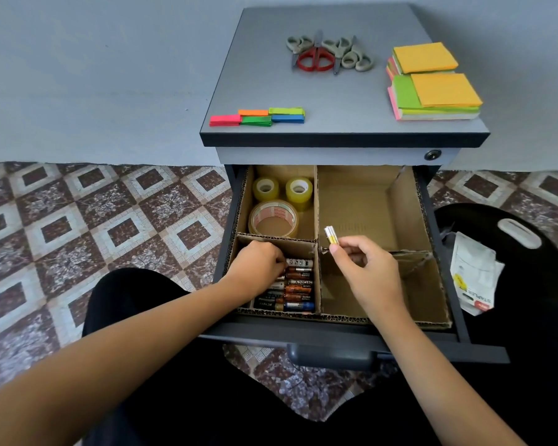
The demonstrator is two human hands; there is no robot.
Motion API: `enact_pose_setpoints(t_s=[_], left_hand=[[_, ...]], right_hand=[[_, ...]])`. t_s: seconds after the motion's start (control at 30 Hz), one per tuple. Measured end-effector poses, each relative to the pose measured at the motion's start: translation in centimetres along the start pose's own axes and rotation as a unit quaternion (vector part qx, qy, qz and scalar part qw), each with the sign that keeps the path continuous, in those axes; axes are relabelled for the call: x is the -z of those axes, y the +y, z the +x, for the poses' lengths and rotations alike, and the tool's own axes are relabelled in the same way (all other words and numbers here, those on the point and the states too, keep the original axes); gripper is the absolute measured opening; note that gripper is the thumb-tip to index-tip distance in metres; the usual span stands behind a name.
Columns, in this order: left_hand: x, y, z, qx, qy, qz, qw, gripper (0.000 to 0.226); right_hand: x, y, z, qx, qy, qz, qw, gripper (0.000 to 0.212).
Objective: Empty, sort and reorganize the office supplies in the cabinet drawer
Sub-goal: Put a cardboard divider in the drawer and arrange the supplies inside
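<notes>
Drawer (335, 333), four cardboard compartments (380, 294), three tape rolls (273, 218) rear-left, batteries (295, 284) front-left beneath curled left hand (255, 265), grip indeterminate, right hand (364, 268) pinching one battery (331, 235) over centre divider (318, 204), floor exposed in the right two.

The counter (351, 101) was speckled grey, the scissors (315, 59) red-handled or grey-handled, the sticky notes (445, 90) orange, green and pink, the small tape rolls (298, 189) yellow, and the floor (110, 220) patterned in maroon-and-white diamonds.

One camera sits on the person's head. It looks forward and down, from close up, into the open drawer (303, 333) mid-frame. The cabinet top (345, 101) fills the upper middle.
</notes>
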State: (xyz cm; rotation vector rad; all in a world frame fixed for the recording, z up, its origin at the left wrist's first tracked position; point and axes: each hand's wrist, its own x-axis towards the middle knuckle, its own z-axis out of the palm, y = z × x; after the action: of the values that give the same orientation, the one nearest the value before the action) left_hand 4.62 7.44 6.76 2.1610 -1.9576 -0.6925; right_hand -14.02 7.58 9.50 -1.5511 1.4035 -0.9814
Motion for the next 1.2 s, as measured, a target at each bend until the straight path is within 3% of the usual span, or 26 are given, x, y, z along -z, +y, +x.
enact_pose_setpoints(t_s=[0.23, 0.57, 0.7, 0.8, 0.9, 0.97, 1.1, 1.2], left_hand=[[0.1, 0.3, -0.1, -0.006, -0.007, 0.04, 0.999, 0.027], [1.0, 0.5, -0.8, -0.013, -0.025, -0.018, 0.999, 0.024], [2.3, 0.4, -1.7, -0.049, 0.03, -0.058, 0.997, 0.022], [3.5, -0.2, -2.8, -0.091, 0.141, -0.102, 0.981, 0.018], [3.8, -1.6, -2.7, -0.082, 0.255, -0.089, 0.959, 0.024], [3.5, -2.4, -2.2, -0.046, 0.278, -0.073, 0.957, 0.033], [3.0, -2.8, -1.2, 0.018, 0.231, -0.059, 0.971, 0.049], [2.7, -2.6, -0.9, 0.037, 0.201, -0.087, 0.975, 0.057]], right_hand=[[0.0, 0.0, 0.0, -0.002, -0.009, -0.008, 1.0, 0.009], [-0.1, 0.0, 0.0, -0.008, -0.036, -0.014, 0.999, 0.009], [0.3, -0.2, 0.2, -0.003, -0.065, -0.008, 0.998, 0.01], [1.1, -1.1, 1.1, 0.013, -0.119, -0.049, 0.992, 0.011], [1.7, -2.7, 2.6, 0.031, -0.22, -0.136, 0.966, 0.01], [1.6, -3.9, 3.6, 0.031, -0.302, -0.191, 0.933, 0.01], [0.2, -5.8, 5.5, 0.032, -0.431, -0.281, 0.857, 0.013], [-1.2, -6.9, 6.4, 0.056, -0.482, -0.338, 0.807, 0.016]])
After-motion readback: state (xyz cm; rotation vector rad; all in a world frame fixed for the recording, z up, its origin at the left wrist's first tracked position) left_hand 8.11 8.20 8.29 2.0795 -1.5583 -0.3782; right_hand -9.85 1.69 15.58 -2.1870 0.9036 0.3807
